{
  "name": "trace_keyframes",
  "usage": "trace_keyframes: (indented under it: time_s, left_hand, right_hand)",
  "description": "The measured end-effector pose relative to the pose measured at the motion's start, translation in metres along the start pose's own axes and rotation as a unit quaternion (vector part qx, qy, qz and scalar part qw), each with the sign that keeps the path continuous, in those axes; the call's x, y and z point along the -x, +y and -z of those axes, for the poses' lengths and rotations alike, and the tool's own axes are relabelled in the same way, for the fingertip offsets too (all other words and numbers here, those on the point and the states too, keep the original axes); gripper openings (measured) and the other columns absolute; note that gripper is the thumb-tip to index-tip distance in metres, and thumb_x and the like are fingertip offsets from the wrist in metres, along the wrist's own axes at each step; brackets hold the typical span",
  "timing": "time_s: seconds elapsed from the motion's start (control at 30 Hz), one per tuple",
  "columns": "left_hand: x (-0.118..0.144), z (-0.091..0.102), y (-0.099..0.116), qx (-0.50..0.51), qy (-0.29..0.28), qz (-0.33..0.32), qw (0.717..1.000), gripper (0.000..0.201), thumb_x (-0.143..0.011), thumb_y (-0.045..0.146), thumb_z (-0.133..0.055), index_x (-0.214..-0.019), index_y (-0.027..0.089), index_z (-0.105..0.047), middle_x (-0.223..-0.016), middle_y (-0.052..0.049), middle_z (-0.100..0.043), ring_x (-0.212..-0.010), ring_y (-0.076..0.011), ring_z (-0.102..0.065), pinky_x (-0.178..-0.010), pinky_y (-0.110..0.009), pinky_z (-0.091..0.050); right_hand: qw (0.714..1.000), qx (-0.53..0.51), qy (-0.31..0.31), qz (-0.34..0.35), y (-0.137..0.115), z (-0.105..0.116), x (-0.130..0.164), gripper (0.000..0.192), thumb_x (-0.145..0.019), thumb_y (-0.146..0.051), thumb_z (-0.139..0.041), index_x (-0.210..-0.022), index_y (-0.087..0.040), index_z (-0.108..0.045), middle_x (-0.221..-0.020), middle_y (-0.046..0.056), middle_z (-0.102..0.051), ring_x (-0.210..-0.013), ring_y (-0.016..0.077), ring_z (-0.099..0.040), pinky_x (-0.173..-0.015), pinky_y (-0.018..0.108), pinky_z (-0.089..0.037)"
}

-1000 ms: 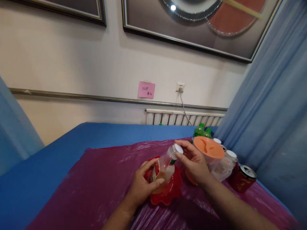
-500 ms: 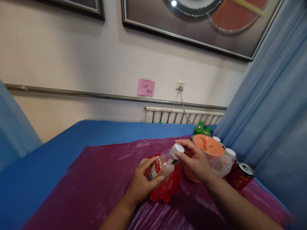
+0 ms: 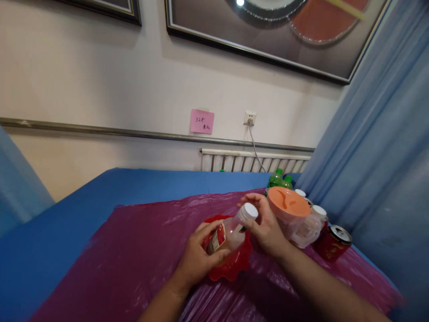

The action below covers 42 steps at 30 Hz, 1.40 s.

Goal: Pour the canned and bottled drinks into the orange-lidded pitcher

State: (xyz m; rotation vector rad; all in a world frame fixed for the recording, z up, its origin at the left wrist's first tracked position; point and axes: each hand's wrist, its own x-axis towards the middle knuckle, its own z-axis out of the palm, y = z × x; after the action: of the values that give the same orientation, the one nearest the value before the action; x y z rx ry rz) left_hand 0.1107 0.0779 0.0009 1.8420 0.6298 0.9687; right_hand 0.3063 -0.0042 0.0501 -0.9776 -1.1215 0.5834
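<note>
My left hand (image 3: 199,252) is wrapped round the lower body of a clear plastic bottle (image 3: 231,232) with a red and white label, held tilted with its top toward the upper right. The white cap (image 3: 250,211) is on the bottle. My right hand (image 3: 266,226) is curled round the cap and neck, its thumb at the neck just below the cap and its fingers behind, partly hidden. Beneath the bottle, on the purple plastic sheet (image 3: 147,241), sits a red scalloped dish (image 3: 231,268), partly covered by the bottle and my left hand.
To the right stand a clear container with an orange lid (image 3: 290,202), a clear plastic jar (image 3: 306,230), a dark red can (image 3: 334,243) and green bottles (image 3: 275,178). A blue curtain (image 3: 378,156) hangs beside them. Behind the blue table (image 3: 150,183) is a white radiator (image 3: 231,162).
My right hand's fingers have shifted and loosened somewhat around the cap. The left hand keeps hold of the bottle. The whole view has moved slightly.
</note>
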Motion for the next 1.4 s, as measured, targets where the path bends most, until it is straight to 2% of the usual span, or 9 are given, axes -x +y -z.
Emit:
trace_keyframes:
  time_s: [0.07,0.17,0.27,0.37,0.47,0.6,0.93,1.2,1.4]
  left_hand:
    - [-0.001,0.001,-0.001,0.001,0.009,0.01,1.0,0.059,-0.066,0.033,-0.086,-0.123,0.026,-0.073,-0.117,-0.01,-0.072,-0.109,-0.0311,-0.067,-0.098,-0.05,-0.055]
    - [-0.002,0.002,-0.003,0.014,0.013,0.017,1.0,0.061,-0.066,0.035,-0.087,-0.124,0.023,-0.073,-0.12,-0.012,-0.072,-0.113,-0.0324,-0.067,-0.102,-0.051,-0.053]
    - [-0.005,0.002,-0.005,0.012,0.009,0.011,1.0,0.059,-0.067,0.037,-0.087,-0.123,0.023,-0.073,-0.12,-0.012,-0.072,-0.111,-0.032,-0.069,-0.1,-0.05,-0.055]
    - [-0.008,0.002,-0.006,-0.011,0.001,-0.009,1.0,0.057,-0.068,0.035,-0.086,-0.122,0.024,-0.073,-0.12,-0.011,-0.073,-0.11,-0.031,-0.069,-0.1,-0.05,-0.055]
    - [-0.011,0.001,-0.007,-0.024,0.004,-0.014,1.0,0.058,-0.068,0.036,-0.086,-0.124,0.024,-0.073,-0.121,-0.012,-0.073,-0.11,-0.0311,-0.07,-0.099,-0.051,-0.056]
    - [-0.009,0.0,-0.007,-0.016,0.012,0.005,1.0,0.062,-0.067,0.04,-0.087,-0.124,0.022,-0.072,-0.12,-0.013,-0.073,-0.107,-0.0317,-0.071,-0.096,-0.049,-0.057]
    - [-0.005,-0.003,-0.001,0.002,0.011,0.007,1.0,0.061,-0.066,0.037,-0.088,-0.123,0.024,-0.073,-0.119,-0.011,-0.073,-0.111,-0.0309,-0.07,-0.101,-0.051,-0.056]
    - [-0.004,-0.003,-0.003,0.077,0.0,0.038,0.996,0.068,-0.065,0.039,-0.089,-0.127,0.018,-0.07,-0.126,-0.015,-0.074,-0.117,-0.0337,-0.07,-0.104,-0.05,-0.054]
    - [-0.003,-0.004,0.0,0.098,0.001,0.04,0.994,0.068,-0.065,0.039,-0.09,-0.126,0.017,-0.07,-0.126,-0.016,-0.074,-0.116,-0.0339,-0.07,-0.106,-0.051,-0.054]
  right_hand:
    - [0.999,-0.028,-0.026,0.026,-0.005,0.0,0.003,0.058,-0.088,-0.047,-0.077,-0.14,-0.033,-0.054,-0.146,0.008,-0.058,-0.13,0.0253,-0.058,-0.105,0.042,-0.049]
    - [0.998,-0.032,-0.039,0.039,-0.008,-0.003,0.007,0.043,-0.102,-0.039,-0.059,-0.145,-0.036,-0.053,-0.153,0.006,-0.055,-0.142,0.024,-0.05,-0.118,0.047,-0.038]
    - [0.998,0.032,0.013,0.049,-0.004,-0.006,0.007,0.032,-0.099,-0.038,-0.064,-0.13,-0.031,-0.063,-0.133,0.007,-0.068,-0.126,0.0235,-0.061,-0.111,0.045,-0.044]
    - [0.991,0.095,0.082,0.043,0.0,-0.007,0.002,0.048,-0.08,-0.043,-0.084,-0.119,-0.027,-0.062,-0.11,0.005,-0.069,-0.101,0.0226,-0.066,-0.095,0.041,-0.053]
    - [0.995,0.082,0.058,0.026,-0.004,-0.006,0.001,0.066,-0.078,-0.048,-0.085,-0.132,-0.027,-0.055,-0.127,0.009,-0.065,-0.113,0.0253,-0.064,-0.1,0.042,-0.052]
    - [0.999,-0.01,-0.014,0.047,-0.011,-0.005,0.007,0.052,-0.101,-0.042,-0.059,-0.149,-0.033,-0.044,-0.152,0.009,-0.055,-0.139,0.0238,-0.053,-0.115,0.047,-0.042]
    - [0.992,0.086,0.092,-0.003,-0.007,-0.004,-0.001,0.045,-0.073,-0.038,-0.088,-0.108,-0.025,-0.063,-0.099,0.002,-0.069,-0.088,0.0188,-0.066,-0.084,0.036,-0.054]
    - [0.999,0.005,0.034,0.03,-0.013,-0.004,0.006,0.042,-0.095,-0.042,-0.068,-0.133,-0.028,-0.059,-0.13,0.008,-0.069,-0.123,0.0233,-0.064,-0.104,0.043,-0.05]
    - [0.996,0.025,0.073,0.039,-0.013,-0.01,-0.002,0.024,-0.091,-0.04,-0.072,-0.109,-0.026,-0.065,-0.111,0.006,-0.075,-0.106,0.022,-0.07,-0.097,0.042,-0.054]
